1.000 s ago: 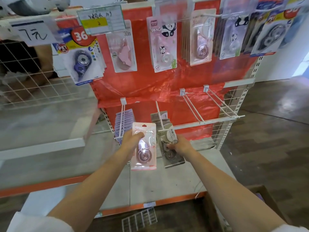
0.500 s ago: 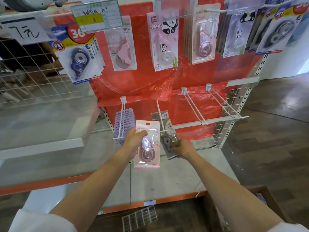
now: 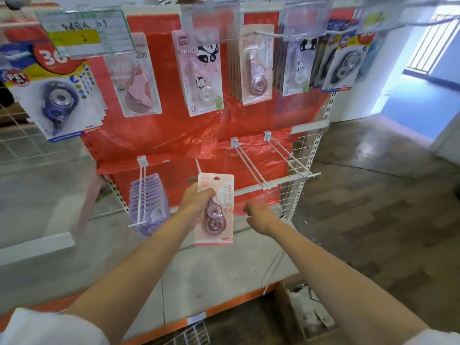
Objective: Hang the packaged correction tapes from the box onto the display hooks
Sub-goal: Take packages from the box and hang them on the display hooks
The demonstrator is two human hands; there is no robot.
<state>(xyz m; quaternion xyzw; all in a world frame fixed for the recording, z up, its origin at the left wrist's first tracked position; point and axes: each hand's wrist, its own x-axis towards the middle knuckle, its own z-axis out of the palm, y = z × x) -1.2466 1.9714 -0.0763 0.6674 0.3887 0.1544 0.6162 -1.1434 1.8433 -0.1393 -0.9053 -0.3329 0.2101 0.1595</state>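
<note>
Pink carded correction tape package (image 3: 216, 210) is hanging upright in the left hand (image 3: 196, 204), which is gripping its left edge, just before a white wire display hook (image 3: 199, 166). Right hand (image 3: 258, 215) is hovering beside it, fingers curled, holding nothing.

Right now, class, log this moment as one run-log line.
left hand: grips pink tape pack at lower hook | right hand: curled, holding nothing | box: floor, lower right
</note>
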